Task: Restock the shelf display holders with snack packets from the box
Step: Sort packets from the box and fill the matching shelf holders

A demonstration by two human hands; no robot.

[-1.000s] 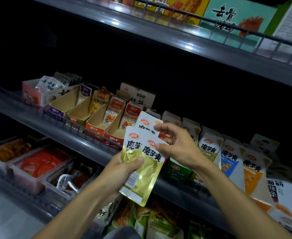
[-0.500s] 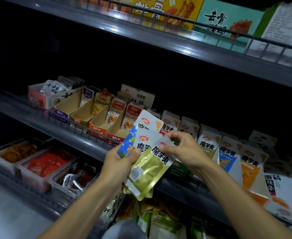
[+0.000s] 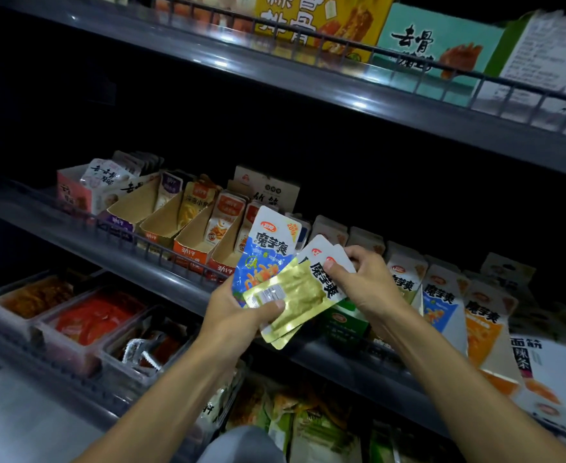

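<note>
1. Two gold packets (image 3: 295, 295) were held fanned, one over the other, in front of the middle shelf's front edge (image 3: 161, 272), with a blue packet (image 3: 261, 259) standing upright behind them.
2. They were judged to be light, flat foil pouches: limp across the body, stiffer along the sealed edges, and probably slick enough to slide on one another (the fan itself suggested as much).
3. The lower ends of all three were gripped by the left hand (image 3: 238, 315), its thumb pressed across the barcode corner of the top gold packet and its fingers curled out of sight behind.
4. The white top end of the upper gold packet was pinched by the right hand (image 3: 365, 285), thumb in front and fingers curled behind.
5. The sealed top or bottom margin was judged the best place to take hold, since the soft middle would buckle.
6. Cardboard display holders (image 3: 188, 242) were ranged along the shelf's left stretch, several looking half empty; matching packets (image 3: 441, 299) stood toward its right end.
7. A green holder (image 3: 345, 325) sat at the front edge just behind the hands (its contents could not be made out).
8. The supply box could not be identified.
</note>
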